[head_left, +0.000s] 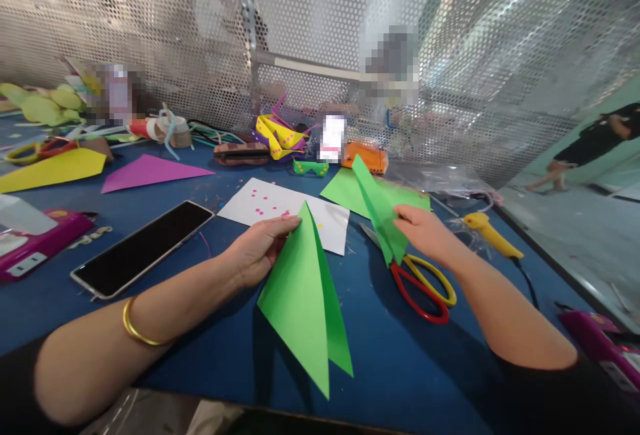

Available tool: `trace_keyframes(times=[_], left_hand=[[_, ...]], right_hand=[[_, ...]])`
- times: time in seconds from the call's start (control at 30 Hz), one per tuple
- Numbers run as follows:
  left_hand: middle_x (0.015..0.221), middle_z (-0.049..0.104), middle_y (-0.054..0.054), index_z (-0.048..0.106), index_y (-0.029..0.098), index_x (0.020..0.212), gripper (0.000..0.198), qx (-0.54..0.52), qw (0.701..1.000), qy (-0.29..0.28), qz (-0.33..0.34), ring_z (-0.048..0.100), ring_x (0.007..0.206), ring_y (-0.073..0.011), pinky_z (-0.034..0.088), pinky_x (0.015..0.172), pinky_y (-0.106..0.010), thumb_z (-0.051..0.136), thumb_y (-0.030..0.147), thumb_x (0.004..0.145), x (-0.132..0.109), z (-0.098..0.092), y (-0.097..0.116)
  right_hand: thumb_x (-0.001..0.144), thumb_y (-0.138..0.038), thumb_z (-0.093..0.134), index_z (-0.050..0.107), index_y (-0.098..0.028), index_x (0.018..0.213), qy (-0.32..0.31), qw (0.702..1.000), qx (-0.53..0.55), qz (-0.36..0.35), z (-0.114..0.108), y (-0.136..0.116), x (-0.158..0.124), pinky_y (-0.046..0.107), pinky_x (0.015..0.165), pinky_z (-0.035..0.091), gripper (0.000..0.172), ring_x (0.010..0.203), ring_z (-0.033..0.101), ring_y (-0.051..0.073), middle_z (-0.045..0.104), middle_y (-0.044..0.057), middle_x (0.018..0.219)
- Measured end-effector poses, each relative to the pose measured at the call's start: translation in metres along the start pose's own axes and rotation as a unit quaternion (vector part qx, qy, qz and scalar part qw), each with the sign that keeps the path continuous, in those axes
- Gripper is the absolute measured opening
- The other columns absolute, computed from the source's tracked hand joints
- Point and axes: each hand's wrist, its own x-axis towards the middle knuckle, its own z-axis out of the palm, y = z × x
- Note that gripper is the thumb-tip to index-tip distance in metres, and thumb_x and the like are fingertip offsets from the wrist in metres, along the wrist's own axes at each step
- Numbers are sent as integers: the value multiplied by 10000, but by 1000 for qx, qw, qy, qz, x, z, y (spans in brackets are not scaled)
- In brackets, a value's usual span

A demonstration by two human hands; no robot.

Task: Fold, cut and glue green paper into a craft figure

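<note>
My left hand [260,248] is closed on the edge of a folded green paper triangle [305,302] that hangs point-up over the blue table [400,368]. My right hand [425,232] pinches a second, narrower folded green paper piece [380,212], lifted above red-and-yellow scissors [425,285]. Another green sheet [345,192] lies flat behind it. A white sheet [260,205] with pink dots lies between my hands, farther back.
A dark phone [143,245] lies left of my left arm. Pink [150,172] and yellow [55,168] paper triangles, craft scraps and a yellow glue gun [490,235] sit around. A perforated metal screen [200,35] backs the table. A person [590,142] walks far right.
</note>
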Motion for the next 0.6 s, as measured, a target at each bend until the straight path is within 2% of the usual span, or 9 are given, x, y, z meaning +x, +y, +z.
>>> trace_keyframes(times=[0.13, 0.23, 0.33, 0.4, 0.47, 0.6], left_hand=[[768, 742, -53, 708, 125, 932, 116, 3, 1000, 2, -5, 671, 603, -155, 586, 622, -267, 661, 114, 827, 1, 0, -2], [753, 739, -65, 708, 118, 932, 117, 6, 1000, 0, -7, 670, 600, -163, 586, 613, -273, 672, 121, 821, 1, 0, -2], [729, 735, -69, 708, 119, 910, 105, 5, 1000, 2, -8, 669, 588, -164, 584, 606, -269, 680, 113, 809, 1, 1, -2], [727, 737, -71, 711, 122, 894, 99, 6, 1000, 3, -10, 673, 590, -169, 583, 605, -270, 687, 110, 799, 0, 1, -2], [734, 742, -72, 716, 127, 885, 96, 7, 1000, 3, -13, 676, 595, -175, 583, 611, -277, 690, 111, 794, -1, 2, -1], [741, 745, -67, 721, 137, 872, 85, 8, 1000, 2, -12, 676, 601, -176, 579, 621, -277, 690, 118, 795, -2, 1, -1]], right_hand=[[801, -259, 499, 616, -190, 822, -19, 998, -52, 37, 20, -8, -3, 277, 620, 351, 138, 725, 562, 196, 643, 48, 769], [828, -408, 563, 650, -181, 919, -17, 994, -84, 74, 29, -10, -4, 282, 606, 337, 259, 742, 584, 209, 667, 77, 850], [814, -522, 590, 660, -184, 892, -9, 990, -102, 97, 33, -11, -4, 281, 596, 333, 353, 755, 591, 208, 661, 89, 912], [790, -560, 610, 652, -190, 829, -8, 990, -99, 104, 35, -10, -3, 278, 575, 325, 375, 723, 581, 201, 657, 78, 872], [762, -564, 635, 621, -199, 740, -9, 991, -84, 108, 38, -9, -1, 275, 543, 306, 367, 645, 549, 185, 633, 44, 740], [755, -484, 631, 548, -214, 636, 17, 993, -42, 109, 42, -5, 5, 277, 519, 275, 306, 561, 481, 165, 554, 0, 581]])
